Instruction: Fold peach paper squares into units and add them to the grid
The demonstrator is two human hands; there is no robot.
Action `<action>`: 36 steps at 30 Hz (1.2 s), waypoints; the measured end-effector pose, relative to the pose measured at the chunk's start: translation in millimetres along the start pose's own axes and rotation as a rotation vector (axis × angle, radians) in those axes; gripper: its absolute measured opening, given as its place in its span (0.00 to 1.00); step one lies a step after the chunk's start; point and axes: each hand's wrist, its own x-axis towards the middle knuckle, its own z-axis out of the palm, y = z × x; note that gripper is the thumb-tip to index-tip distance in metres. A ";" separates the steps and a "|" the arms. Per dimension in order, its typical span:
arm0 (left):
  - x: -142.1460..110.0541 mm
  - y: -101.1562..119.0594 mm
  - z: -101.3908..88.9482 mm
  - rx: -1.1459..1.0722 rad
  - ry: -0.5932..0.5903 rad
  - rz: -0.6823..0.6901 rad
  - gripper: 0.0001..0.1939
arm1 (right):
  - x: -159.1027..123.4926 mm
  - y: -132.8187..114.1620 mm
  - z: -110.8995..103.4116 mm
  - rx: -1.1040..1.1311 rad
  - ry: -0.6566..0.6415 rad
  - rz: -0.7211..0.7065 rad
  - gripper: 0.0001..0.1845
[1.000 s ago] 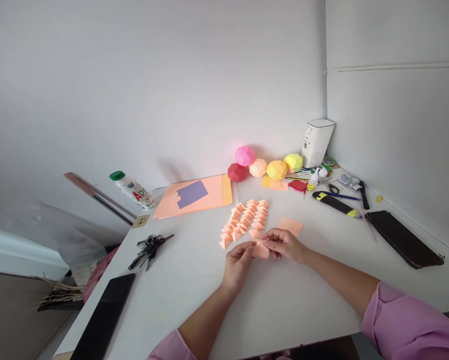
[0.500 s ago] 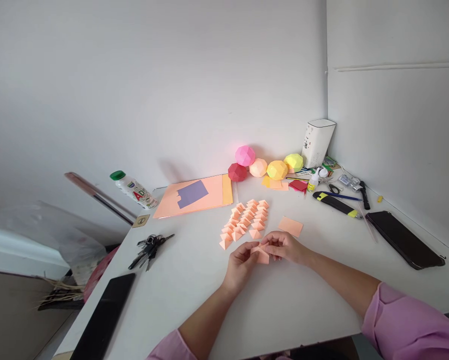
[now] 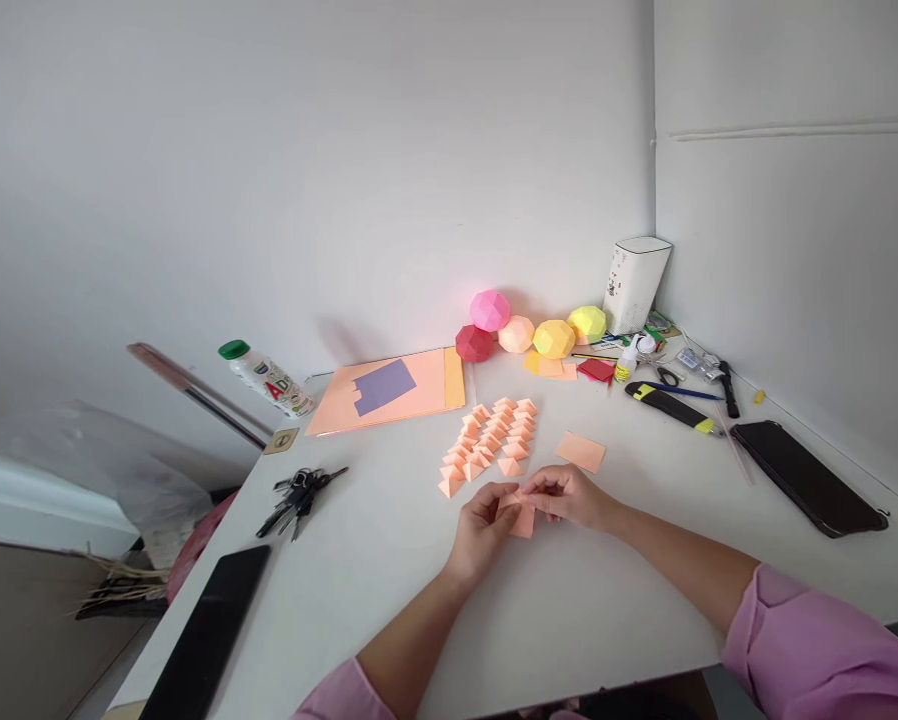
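Observation:
Between my two hands is a small peach piece of paper [image 3: 522, 520], partly folded, its lower part hanging below the fingers. My left hand [image 3: 483, 527] pinches its left side between thumb and fingers. My right hand [image 3: 567, 492] grips the top right edge with closed fingertips, which hide part of it. Just beyond my hands stand rows of small folded peach paper pyramids [image 3: 492, 432]. A flat peach paper rectangle [image 3: 581, 451] lies past my right hand.
Faceted paper balls [image 3: 554, 339] line the wall. Peach sheets [image 3: 426, 390], a bottle [image 3: 269, 380] and keys [image 3: 299, 497] lie left. A box cutter [image 3: 670, 408], glue bottle [image 3: 627, 360] and black phone case [image 3: 809, 478] lie right. A black flat object [image 3: 209, 635] is front left.
The paper in my hands has turned slightly, and its lower flap now hangs a little further down. Both hands have stayed almost in place.

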 end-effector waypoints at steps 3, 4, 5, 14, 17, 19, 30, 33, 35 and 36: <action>0.4 -0.7 0.3 -0.001 0.011 0.009 0.16 | 0.0 0.8 -0.1 0.005 -0.001 -0.006 0.15; 0.5 -0.9 0.4 -0.004 0.011 0.012 0.16 | -0.1 1.0 -0.2 0.005 -0.005 -0.007 0.14; 0.6 -1.0 0.4 -0.010 0.008 0.012 0.16 | -0.1 1.0 -0.4 0.003 -0.009 -0.008 0.14; 0.4 3.2 1.1 -0.003 -0.054 0.044 0.11 | -0.3 -0.3 -0.9 -0.023 -0.049 0.024 0.14; 0.6 3.4 1.3 0.014 -0.050 0.052 0.11 | -0.5 1.2 -0.4 -0.025 -0.055 0.020 0.14; 0.8 3.0 1.3 0.006 -0.050 0.056 0.10 | -0.5 2.8 -0.1 -0.027 -0.061 0.015 0.14; 1.4 1.3 0.0 -0.157 0.109 -0.004 0.18 | -0.5 3.1 -2.3 -0.004 -0.104 -0.002 0.25; 1.3 1.8 0.7 -0.157 0.127 0.000 0.19 | 0.2 5.0 -2.6 -0.123 -0.112 -0.051 0.15; 1.3 0.2 1.1 -0.136 0.100 0.004 0.19 | 0.7 6.8 -2.6 -0.147 -0.110 -0.062 0.14; 1.3 -0.9 1.3 -0.124 0.084 0.007 0.19 | 0.9 7.5 -2.5 -0.135 -0.109 -0.060 0.14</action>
